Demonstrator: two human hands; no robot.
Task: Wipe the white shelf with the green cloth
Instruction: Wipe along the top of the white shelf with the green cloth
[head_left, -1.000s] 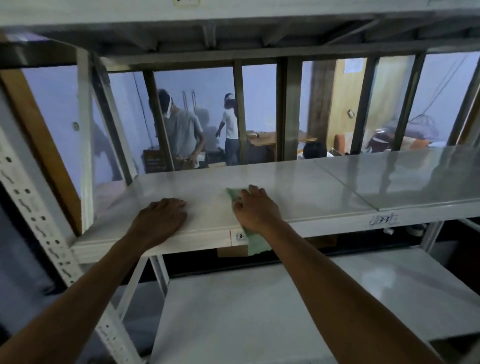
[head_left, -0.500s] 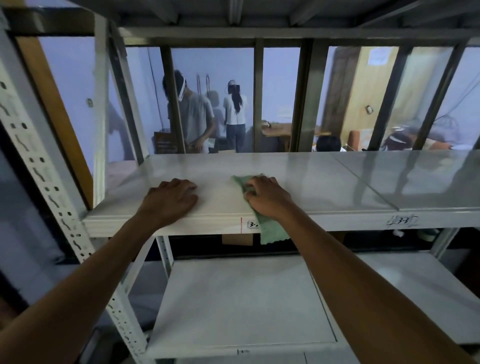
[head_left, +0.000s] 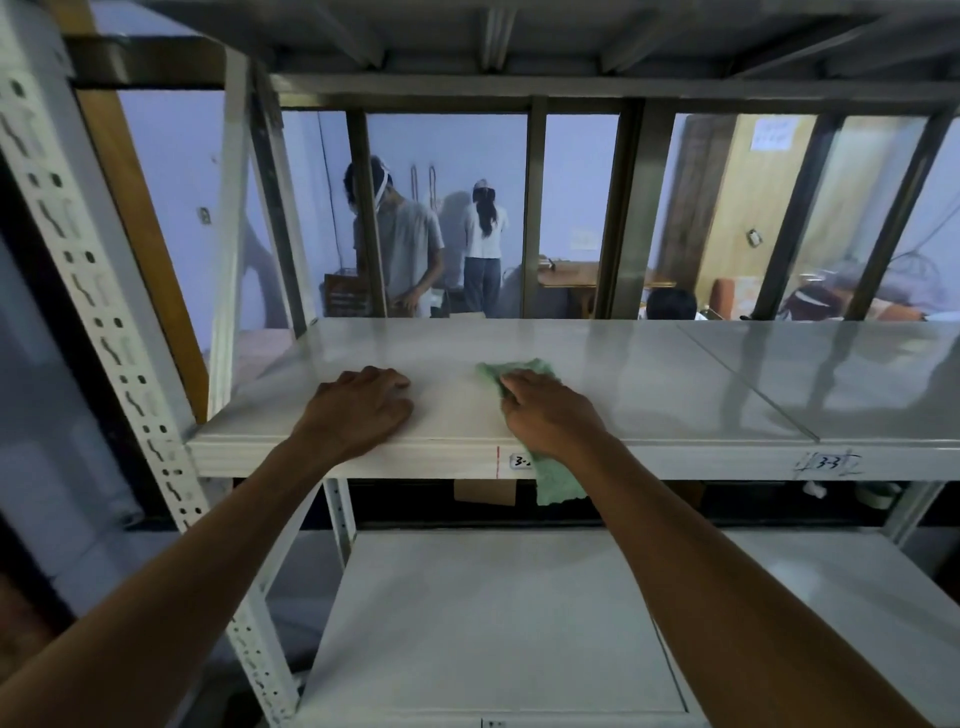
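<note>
The white shelf (head_left: 649, 384) runs across the middle of the head view at chest height. My right hand (head_left: 550, 413) presses the green cloth (head_left: 511, 370) flat onto the shelf near its front edge. One end of the cloth sticks out past my fingertips, the other end hangs down over the shelf's front lip below my wrist. My left hand (head_left: 358, 410) rests palm down on the shelf to the left of the cloth, fingers slightly bent, holding nothing.
A perforated white upright (head_left: 98, 291) stands at the left. A lower white shelf (head_left: 493, 613) lies beneath my arms. Another shelf deck is close overhead. Labels (head_left: 831, 462) mark the front lip. People stand in the room behind the rack.
My right hand and the cloth slid slightly farther back on the shelf, more cloth showing past the fingers. The camera view tilted down a little. My left hand stayed put.
</note>
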